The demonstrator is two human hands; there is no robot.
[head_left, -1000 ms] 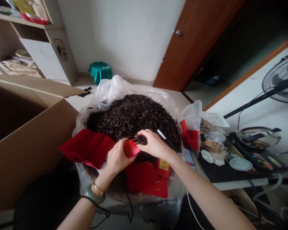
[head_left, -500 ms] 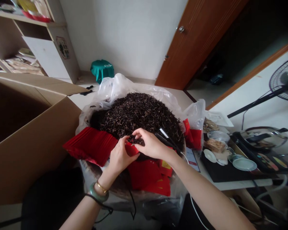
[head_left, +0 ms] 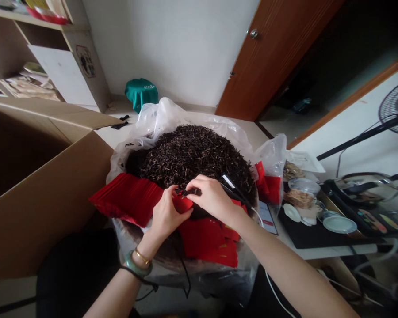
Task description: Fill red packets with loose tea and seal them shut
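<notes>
My left hand (head_left: 166,213) is closed on a small red packet (head_left: 182,204), its thumb and fingers around the packet's sides with the mouth facing up. My right hand (head_left: 209,198) pinches a small clump of dark tea leaves (head_left: 193,192) right at that mouth. Behind both hands rises a large heap of tea leaves (head_left: 192,152) in a clear plastic liner (head_left: 164,115). A thick row of red packets (head_left: 126,198) leans to the left of my left hand. More flat red packets (head_left: 204,238) lie below my hands.
A cardboard box (head_left: 53,194) stands open at the left. Further red packets (head_left: 271,187) lie by the liner's right side. A phone (head_left: 268,218), a glass jar (head_left: 301,192), a small dish (head_left: 338,224) and a kettle (head_left: 368,183) are at the right. A white cable (head_left: 268,282) hangs near my right forearm.
My right fingers have shifted slightly at the packet's mouth, so more of the red packet shows between my hands. My left hand keeps its hold. The whole view has shifted slightly.
</notes>
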